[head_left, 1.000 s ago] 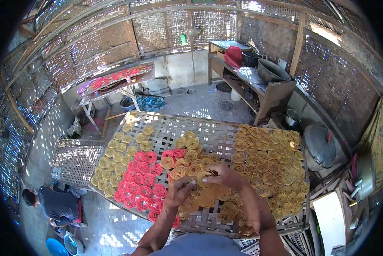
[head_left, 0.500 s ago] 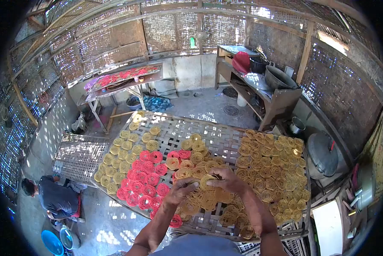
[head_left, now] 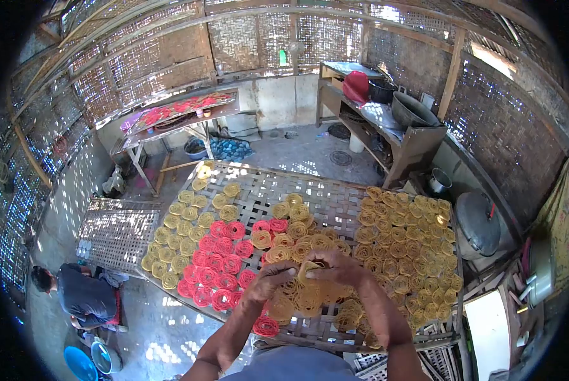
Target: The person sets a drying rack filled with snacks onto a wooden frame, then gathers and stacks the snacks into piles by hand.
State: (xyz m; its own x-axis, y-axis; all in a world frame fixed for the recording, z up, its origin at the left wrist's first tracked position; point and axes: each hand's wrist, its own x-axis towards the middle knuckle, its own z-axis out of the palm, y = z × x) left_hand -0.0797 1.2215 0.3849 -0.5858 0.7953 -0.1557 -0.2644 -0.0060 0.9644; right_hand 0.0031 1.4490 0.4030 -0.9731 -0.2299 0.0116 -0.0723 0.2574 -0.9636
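Over the middle of a woven bamboo rack (head_left: 268, 184), my right hand (head_left: 336, 267) pinches a yellow noodle-like coil (head_left: 307, 274) between thumb and fingers. Close to the coil's left edge, my left hand (head_left: 270, 281) has its fingers closed; whatever they grip is hidden. Beneath both hands lies a heap of overlapping yellow coils (head_left: 308, 298). Pink coils (head_left: 219, 261) spread over the rack left of my left hand. Rows of yellow coils (head_left: 402, 254) cover its right side, and more yellow coils (head_left: 176, 238) line the left end.
A person (head_left: 87, 295) crouches at the lower left beside blue tubs (head_left: 80, 363). A second rack (head_left: 116, 232) lies beyond. Toward the back stand a table with red pieces (head_left: 183, 114) and a bench (head_left: 417, 152) bearing a large pot (head_left: 413, 111). A lidded drum (head_left: 478, 225) stands right.
My two hands have moved slightly apart at the fingertips, and the coil stays in my right hand. The whole view has shifted a little.
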